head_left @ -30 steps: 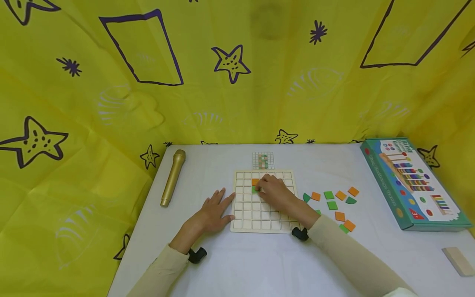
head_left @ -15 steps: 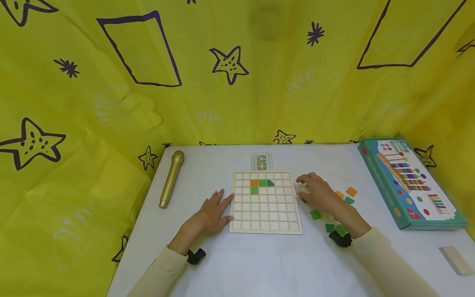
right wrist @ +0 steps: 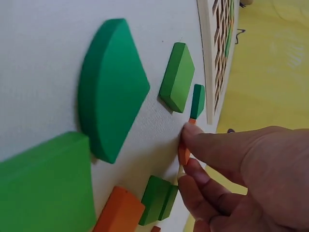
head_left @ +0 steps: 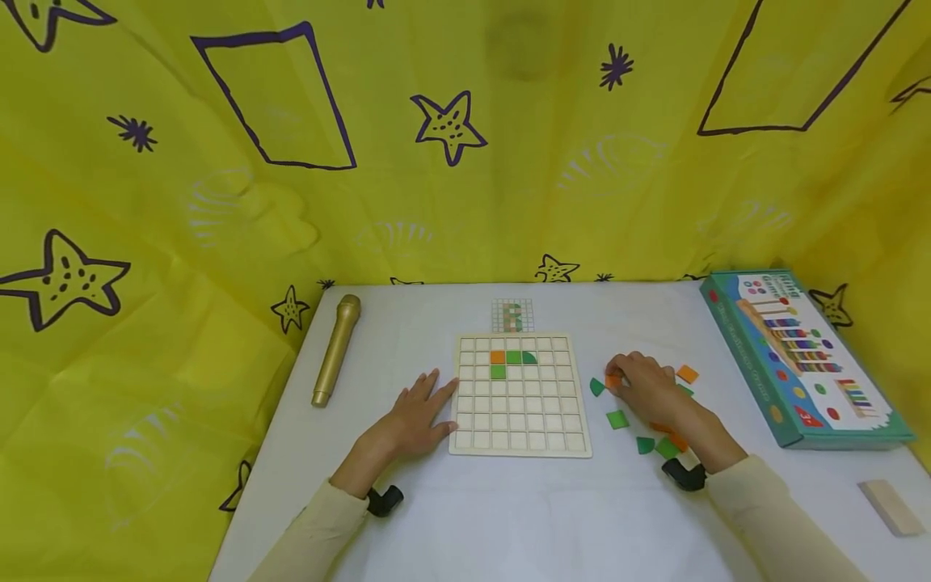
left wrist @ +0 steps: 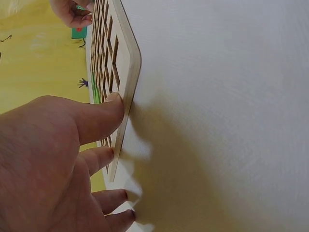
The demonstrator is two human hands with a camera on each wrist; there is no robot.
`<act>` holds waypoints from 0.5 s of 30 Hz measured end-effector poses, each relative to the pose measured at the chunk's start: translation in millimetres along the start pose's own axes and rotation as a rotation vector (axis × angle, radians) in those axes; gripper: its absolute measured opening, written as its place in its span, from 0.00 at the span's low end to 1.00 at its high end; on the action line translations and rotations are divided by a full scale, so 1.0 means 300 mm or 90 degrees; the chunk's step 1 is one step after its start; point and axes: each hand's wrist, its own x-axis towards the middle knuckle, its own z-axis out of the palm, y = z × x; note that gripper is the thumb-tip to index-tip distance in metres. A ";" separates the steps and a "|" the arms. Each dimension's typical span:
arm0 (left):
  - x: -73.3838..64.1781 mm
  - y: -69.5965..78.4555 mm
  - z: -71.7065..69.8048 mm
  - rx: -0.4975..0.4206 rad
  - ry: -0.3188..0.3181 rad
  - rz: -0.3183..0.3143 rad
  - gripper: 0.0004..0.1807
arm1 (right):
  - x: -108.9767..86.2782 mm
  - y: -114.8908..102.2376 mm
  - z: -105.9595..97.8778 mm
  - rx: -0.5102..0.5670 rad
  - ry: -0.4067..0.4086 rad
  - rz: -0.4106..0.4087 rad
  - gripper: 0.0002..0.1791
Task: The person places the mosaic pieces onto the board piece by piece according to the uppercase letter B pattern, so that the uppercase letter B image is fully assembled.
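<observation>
My right hand point(head_left: 650, 390) pinches an orange square tile point(right wrist: 185, 152) between thumb and fingers, among the loose tiles right of the board. My left hand point(head_left: 412, 419) lies spread with relaxed fingers, thumb and index fingertip at the left edge of the wooden grid board point(head_left: 537, 422). In the board's upper rows sit an orange square point(head_left: 498, 357), a green square point(head_left: 513, 357) and a dark green quarter-circle point(head_left: 529, 358) in a line, with another green square point(head_left: 498, 372) under the orange one.
Loose tiles round the right hand include a green square point(head_left: 617, 419) and a dark green quarter-circle point(head_left: 596, 387). A pattern card point(head_left: 512, 316) lies behind the board. Also on the table are a gold microphone point(head_left: 337, 352), a game box point(head_left: 807, 364) and a wooden block point(head_left: 890, 508).
My right hand has moved off the board to the right and taken hold of an orange tile, uncovering the green square and quarter-circle in the grid. The left hand has stayed put.
</observation>
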 end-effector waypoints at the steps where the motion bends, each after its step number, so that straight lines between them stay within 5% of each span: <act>1: 0.000 -0.001 0.001 0.000 0.001 -0.001 0.39 | 0.002 0.001 0.001 0.001 0.003 0.000 0.13; 15: 0.000 -0.006 0.008 0.008 0.008 0.001 0.39 | 0.027 0.029 -0.009 0.015 0.021 0.014 0.14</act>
